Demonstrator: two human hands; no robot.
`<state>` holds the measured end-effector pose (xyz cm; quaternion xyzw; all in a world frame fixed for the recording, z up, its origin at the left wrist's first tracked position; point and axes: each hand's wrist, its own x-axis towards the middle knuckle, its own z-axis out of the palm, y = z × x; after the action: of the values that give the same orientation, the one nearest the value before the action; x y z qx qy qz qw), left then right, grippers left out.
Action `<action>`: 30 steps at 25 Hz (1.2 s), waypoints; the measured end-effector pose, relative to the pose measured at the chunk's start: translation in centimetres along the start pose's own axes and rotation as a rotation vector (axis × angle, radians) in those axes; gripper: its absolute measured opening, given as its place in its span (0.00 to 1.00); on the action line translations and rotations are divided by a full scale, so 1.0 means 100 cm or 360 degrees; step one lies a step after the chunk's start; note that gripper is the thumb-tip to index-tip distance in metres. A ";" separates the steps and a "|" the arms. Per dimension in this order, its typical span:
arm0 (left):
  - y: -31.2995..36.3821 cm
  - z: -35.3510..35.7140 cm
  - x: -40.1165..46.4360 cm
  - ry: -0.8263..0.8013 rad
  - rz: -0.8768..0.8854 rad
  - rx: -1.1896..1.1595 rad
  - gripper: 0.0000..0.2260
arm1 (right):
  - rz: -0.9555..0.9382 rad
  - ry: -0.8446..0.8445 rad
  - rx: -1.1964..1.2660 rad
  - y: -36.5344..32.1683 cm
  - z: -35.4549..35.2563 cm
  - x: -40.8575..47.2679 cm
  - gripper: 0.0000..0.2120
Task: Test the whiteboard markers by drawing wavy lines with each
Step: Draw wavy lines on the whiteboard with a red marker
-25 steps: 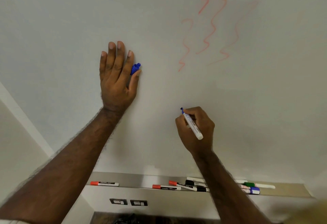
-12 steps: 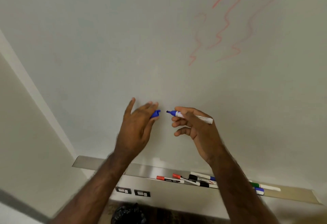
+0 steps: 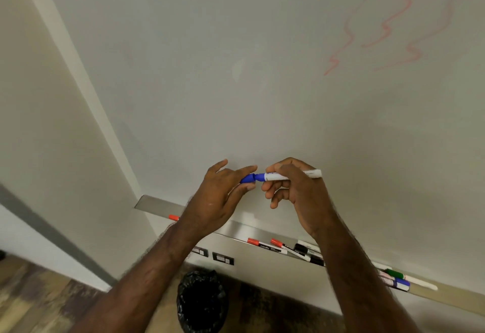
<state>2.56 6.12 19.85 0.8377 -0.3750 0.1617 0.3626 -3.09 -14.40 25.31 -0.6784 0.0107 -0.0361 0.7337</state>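
My right hand [image 3: 296, 188] grips a white-barrelled blue marker [image 3: 291, 175], held level in front of the whiteboard [image 3: 236, 70]. My left hand [image 3: 223, 190] pinches the blue cap [image 3: 248, 178] between thumb and fingers, and the cap sits against the marker's blue tip end. Faint red wavy lines [image 3: 388, 22] mark the board at the upper right.
A metal tray [image 3: 154, 204] runs along the board's lower edge and holds several markers: red ones [image 3: 258, 244], black ones [image 3: 305, 250], a green one [image 3: 409, 279] and a blue one [image 3: 399, 284]. A bin with a black liner [image 3: 202, 301] stands on the wooden floor below. Wall sockets [image 3: 223, 258] sit under the tray.
My left hand came off the board with the cap and dropped to meet my right hand. The marker turned level, and the cap now touches its tip. The view tilted down and left.
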 end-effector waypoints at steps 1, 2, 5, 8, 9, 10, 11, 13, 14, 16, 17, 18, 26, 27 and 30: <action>0.000 -0.003 -0.003 -0.0060 0.0025 0.0008 0.19 | 0.0033 -0.0038 -0.0026 0.001 0.003 0.001 0.15; 0.000 -0.005 -0.006 -0.0117 0.0027 0.0006 0.18 | 0.0057 -0.0073 -0.0034 0.003 0.006 0.002 0.15; 0.004 -0.013 -0.015 -0.0248 -0.0081 -0.0129 0.16 | 0.0109 -0.0073 0.0077 0.008 0.018 0.004 0.15; 0.002 -0.018 -0.025 -0.0231 -0.0141 -0.0208 0.15 | 0.0125 -0.0038 0.0195 0.020 0.031 0.006 0.17; -0.001 -0.020 -0.028 -0.0219 -0.0169 -0.0213 0.15 | 0.0125 -0.0041 0.0230 0.025 0.036 0.007 0.16; -0.004 -0.022 -0.031 -0.0217 -0.0204 -0.0214 0.14 | 0.0126 -0.0053 0.0260 0.030 0.041 0.008 0.15; -0.006 -0.024 -0.035 -0.0226 -0.0245 -0.0218 0.14 | 0.0136 -0.0069 0.0271 0.035 0.048 0.009 0.14; -0.009 -0.027 -0.045 -0.0233 -0.0330 -0.0275 0.12 | 0.0175 -0.0094 0.0231 0.043 0.059 0.012 0.14; -0.009 -0.029 -0.050 -0.0220 -0.0365 -0.0318 0.11 | 0.0194 -0.0116 0.0203 0.046 0.063 0.013 0.14; -0.011 -0.032 -0.059 -0.0246 -0.0439 -0.0373 0.09 | 0.0238 -0.0189 0.0136 0.052 0.066 0.018 0.14; -0.015 -0.033 -0.063 -0.0297 -0.0480 -0.0383 0.09 | 0.0276 -0.0240 0.0079 0.055 0.066 0.020 0.13; -0.023 -0.033 -0.068 -0.0377 -0.0515 -0.0388 0.09 | 0.0320 -0.0294 0.0013 0.061 0.066 0.022 0.11; -0.092 -0.019 -0.142 -0.0862 -0.0970 0.0115 0.34 | 0.0733 -0.0316 -0.0538 0.163 0.095 0.004 0.14; -0.095 -0.018 -0.149 -0.0844 -0.0992 0.0132 0.34 | 0.0750 -0.0327 -0.0643 0.176 0.100 0.002 0.14; -0.104 -0.019 -0.166 -0.0757 -0.0951 0.0172 0.39 | 0.0800 -0.0411 -0.0826 0.207 0.114 -0.003 0.14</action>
<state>-0.80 20.74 7.08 0.9420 -0.1790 -0.1306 0.2520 -1.86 -1.40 5.57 -0.8167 0.0930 0.2348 0.5188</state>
